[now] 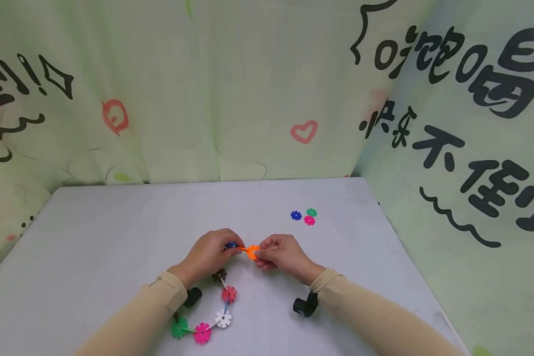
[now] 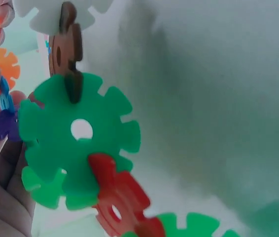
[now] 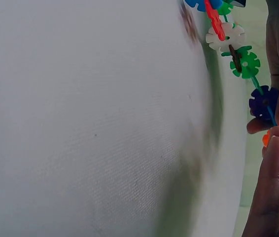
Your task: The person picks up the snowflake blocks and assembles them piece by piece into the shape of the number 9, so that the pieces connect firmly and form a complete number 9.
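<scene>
Both hands hold the end of a chain of notched plastic snowflake discs above the table. My left hand [image 1: 213, 250] pinches the chain near a dark blue-purple disc [image 3: 263, 102] and a light blue disc [image 2: 5, 95]. My right hand [image 1: 285, 255] pinches an orange disc [image 1: 251, 252] between thumb and fingers. The chain runs past the left wrist, with a green disc [image 2: 55, 133], a brown disc [image 2: 60, 52] and a red disc [image 2: 122, 202] close to that camera. On the table it curves through a white disc [image 1: 223, 319] and a pink disc [image 1: 202, 333]; the left sleeve hides part.
Loose on the white table [image 1: 115, 237], beyond the right hand, lie a blue disc [image 1: 295, 215], a green disc [image 1: 311, 212] and a pink disc [image 1: 309, 220]. A printed curtain [image 1: 249, 89] hangs behind the table and along its sides. Each wrist carries a black camera [image 1: 306, 304].
</scene>
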Tool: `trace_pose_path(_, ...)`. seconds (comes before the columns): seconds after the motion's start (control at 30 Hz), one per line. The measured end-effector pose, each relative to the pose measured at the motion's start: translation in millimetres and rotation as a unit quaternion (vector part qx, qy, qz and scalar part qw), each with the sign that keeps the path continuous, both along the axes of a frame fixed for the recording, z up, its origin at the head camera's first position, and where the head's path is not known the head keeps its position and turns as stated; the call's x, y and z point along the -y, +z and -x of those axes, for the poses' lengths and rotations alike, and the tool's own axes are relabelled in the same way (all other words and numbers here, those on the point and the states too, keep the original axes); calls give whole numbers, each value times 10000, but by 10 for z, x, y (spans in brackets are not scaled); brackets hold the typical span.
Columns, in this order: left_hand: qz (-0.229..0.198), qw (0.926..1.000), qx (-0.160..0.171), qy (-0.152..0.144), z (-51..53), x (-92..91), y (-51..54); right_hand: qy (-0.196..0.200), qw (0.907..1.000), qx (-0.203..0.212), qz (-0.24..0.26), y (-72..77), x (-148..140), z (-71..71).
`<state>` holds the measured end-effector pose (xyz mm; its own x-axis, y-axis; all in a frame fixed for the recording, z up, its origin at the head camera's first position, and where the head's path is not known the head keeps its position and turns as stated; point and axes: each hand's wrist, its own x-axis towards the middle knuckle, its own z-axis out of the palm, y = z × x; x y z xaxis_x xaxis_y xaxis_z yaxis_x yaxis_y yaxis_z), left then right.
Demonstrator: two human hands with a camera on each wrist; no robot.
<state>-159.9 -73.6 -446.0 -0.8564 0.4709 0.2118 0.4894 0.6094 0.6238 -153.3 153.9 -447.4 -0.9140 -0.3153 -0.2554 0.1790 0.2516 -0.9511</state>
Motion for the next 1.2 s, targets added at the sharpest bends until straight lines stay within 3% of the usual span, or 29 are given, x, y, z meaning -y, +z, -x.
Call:
trace_pose_path(0.23,-303,9994,-190,23,1,-7,15,-86,9998,-5,180,35,31,-16)
trace_pose_path(0.47,-573,9983,18,99,3,-46,19,-315,9992,-35,247,51,71,-8)
trace_pose_path(0.73,-142,9999,28,-4,-3,-71,87,310,9994,33,-136,48,-66,85)
trace_pose_path(0.9,-114,9998,121,82,-10,-63,97,105,9974,43,-711,19,-348,263)
trace_pose_path(1.03,-78,9994,292,150,-10,-47,83,-458,9877,-288,-1464,-18,-663,441)
trace_pose_path(1.2,-30,9992,391,114,-3,-36,57,-1061,9625,-558,-2433,-54,-984,613)
